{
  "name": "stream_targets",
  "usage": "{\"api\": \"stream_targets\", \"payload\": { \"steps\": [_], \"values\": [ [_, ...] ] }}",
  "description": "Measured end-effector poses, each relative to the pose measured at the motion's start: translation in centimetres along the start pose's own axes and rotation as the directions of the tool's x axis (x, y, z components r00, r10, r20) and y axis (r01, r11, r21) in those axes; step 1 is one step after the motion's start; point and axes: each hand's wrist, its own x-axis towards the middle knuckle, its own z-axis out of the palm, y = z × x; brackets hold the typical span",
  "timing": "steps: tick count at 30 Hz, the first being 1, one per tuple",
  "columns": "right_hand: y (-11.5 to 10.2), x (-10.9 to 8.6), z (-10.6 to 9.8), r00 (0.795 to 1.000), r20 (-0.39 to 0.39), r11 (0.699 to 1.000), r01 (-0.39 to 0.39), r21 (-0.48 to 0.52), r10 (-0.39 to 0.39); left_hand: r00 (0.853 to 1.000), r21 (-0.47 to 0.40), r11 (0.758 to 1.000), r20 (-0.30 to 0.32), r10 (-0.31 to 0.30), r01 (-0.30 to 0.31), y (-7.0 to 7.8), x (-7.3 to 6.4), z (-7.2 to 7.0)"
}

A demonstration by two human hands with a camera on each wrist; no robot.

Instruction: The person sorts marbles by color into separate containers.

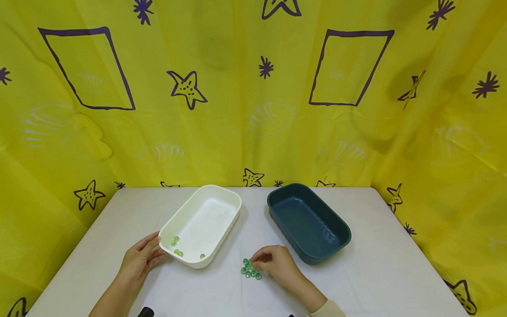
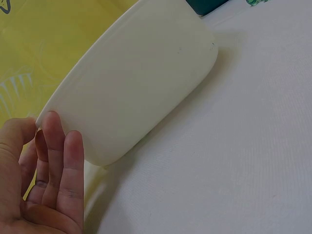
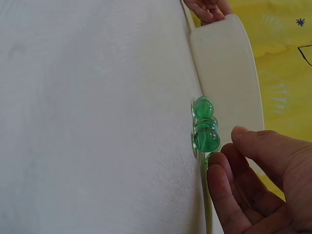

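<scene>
My left hand (image 1: 139,259) pinches the rim of a white rectangular basin (image 1: 207,215) at its near left corner, thumb at the rim and other fingers along the wall. Several yellow-green marbles (image 1: 202,256) lie in the near end of that basin. On the table right of it sits a cluster of green glass marbles (image 1: 248,274). My right hand (image 1: 277,264) reaches into this cluster, fingertips right at the marbles. In the right wrist view a gap shows between the thumb (image 3: 248,136) and the fingers, with green marbles (image 3: 207,140) just beyond them.
A dark teal basin (image 1: 301,215) stands behind and to the right of my right hand. The white cloth-covered table (image 1: 396,264) ends at a yellow curtain (image 1: 237,132) on three sides. A black object (image 1: 146,311) shows at the bottom edge.
</scene>
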Motion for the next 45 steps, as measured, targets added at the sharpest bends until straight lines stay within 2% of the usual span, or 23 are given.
{"api": "stream_targets", "payload": {
  "steps": [21,32,45],
  "values": [
    [0.26,-0.47,0.26,0.999,0.001,0.999,0.036,0.008,-0.036,1.0,-0.005,1.0,-0.005,0.013,-0.013,-0.08,0.11,-0.11],
    [0.57,-0.56,0.41,0.999,0.002,0.999,0.034,0.007,-0.034,1.0,-0.003,1.0,-0.009,-0.007,0.007,-0.07,0.14,-0.19],
    [0.87,-0.52,0.52,0.998,0.003,0.998,0.056,-0.014,-0.056,1.0,-0.008,1.0,0.0,0.011,-0.011,-0.14,0.09,-0.18]
  ]
}}
